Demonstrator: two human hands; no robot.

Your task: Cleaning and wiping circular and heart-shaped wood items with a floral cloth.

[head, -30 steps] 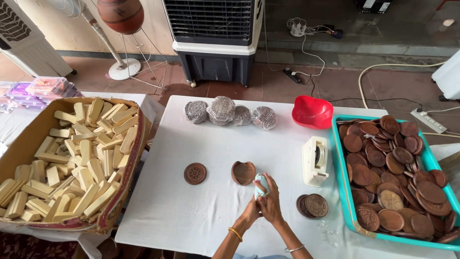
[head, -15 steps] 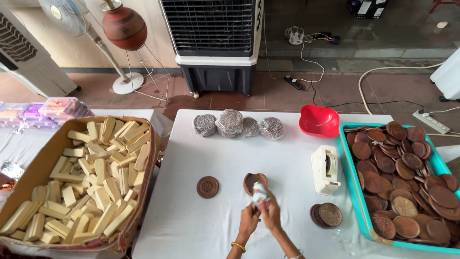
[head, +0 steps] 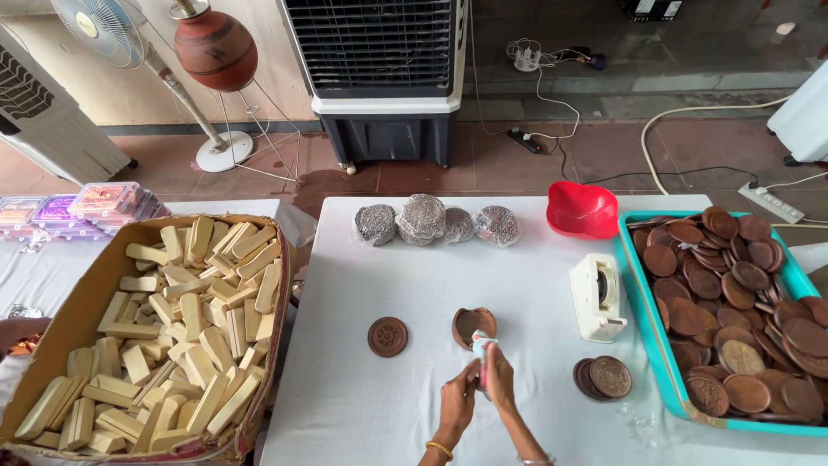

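White bench [head: 483,285] fills the frame's centre. Lower left: cardboard box [head: 52,345] of pale blocks [head: 185,328]. Right edge: teal tray [head: 642,319] of brown discs [head: 733,311]. Lower centre: left hand [head: 457,402] and right hand [head: 498,376], both closed around a small pink-and-blue tube [head: 479,349], just below a brown clay cup [head: 473,324].

Both forearms reached up from the lower edge and met. The left hand [head: 456,401] and right hand [head: 498,378] were pressed close together, fingers curled closed, each wrist wearing a thin bangle.
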